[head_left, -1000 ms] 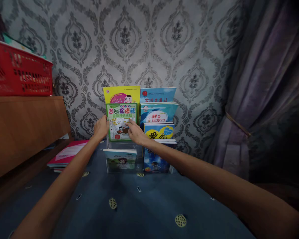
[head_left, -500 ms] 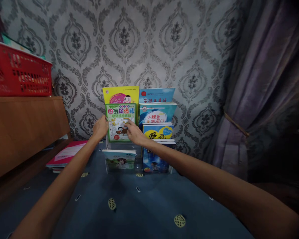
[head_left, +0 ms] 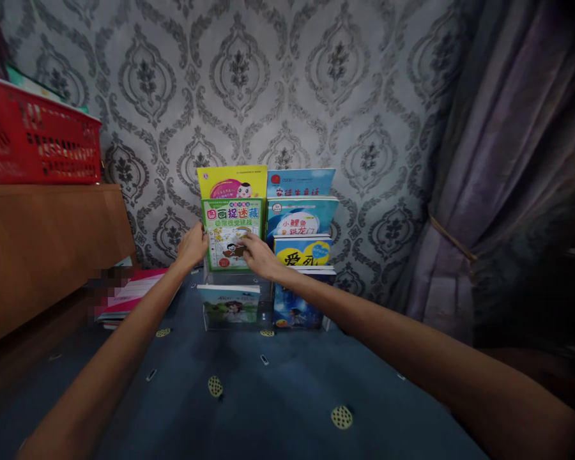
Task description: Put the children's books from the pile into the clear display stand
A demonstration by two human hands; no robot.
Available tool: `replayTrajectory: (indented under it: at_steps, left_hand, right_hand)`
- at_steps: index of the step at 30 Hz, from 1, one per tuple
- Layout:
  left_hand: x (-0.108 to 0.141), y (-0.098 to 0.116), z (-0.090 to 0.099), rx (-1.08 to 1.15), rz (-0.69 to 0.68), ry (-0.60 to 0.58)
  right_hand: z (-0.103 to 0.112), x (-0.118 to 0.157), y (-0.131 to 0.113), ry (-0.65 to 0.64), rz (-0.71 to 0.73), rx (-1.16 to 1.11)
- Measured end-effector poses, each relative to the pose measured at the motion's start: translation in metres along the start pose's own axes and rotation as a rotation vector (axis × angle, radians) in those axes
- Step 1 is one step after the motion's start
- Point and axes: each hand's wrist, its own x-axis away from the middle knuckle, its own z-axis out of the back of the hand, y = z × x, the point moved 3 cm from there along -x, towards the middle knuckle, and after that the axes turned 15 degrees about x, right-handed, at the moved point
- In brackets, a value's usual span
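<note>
Fronting patterned wallpaper [head_left: 287, 76], blue cloth [head_left: 278, 396] underlies the books [head_left: 232, 233].

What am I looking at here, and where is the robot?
There is no robot: these are a person's bare arms, seen by one camera worn on the head that looks forward and down. The left hand is at the left edge of a green book, and the right hand reaches to its front cover. How firmly either grips it is hard to tell. A clear stand on a blue patterned cloth holds more books, with a yellow book behind the green one. Off to the left are a red basket and a pink-topped stack.
</note>
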Motion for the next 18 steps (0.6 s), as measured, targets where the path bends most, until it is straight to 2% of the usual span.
replayTrajectory:
  at_steps: [6,18]
  left_hand:
    - [0.005,0.000,0.000,0.003,-0.012,-0.014]
    - [0.018,-0.005,0.008,0.052,-0.042,-0.027]
  right_hand:
    - [0.008,0.003,-0.004,0.004,-0.017,-0.008]
    - [0.014,0.018,-0.009,0.010,0.037,-0.037]
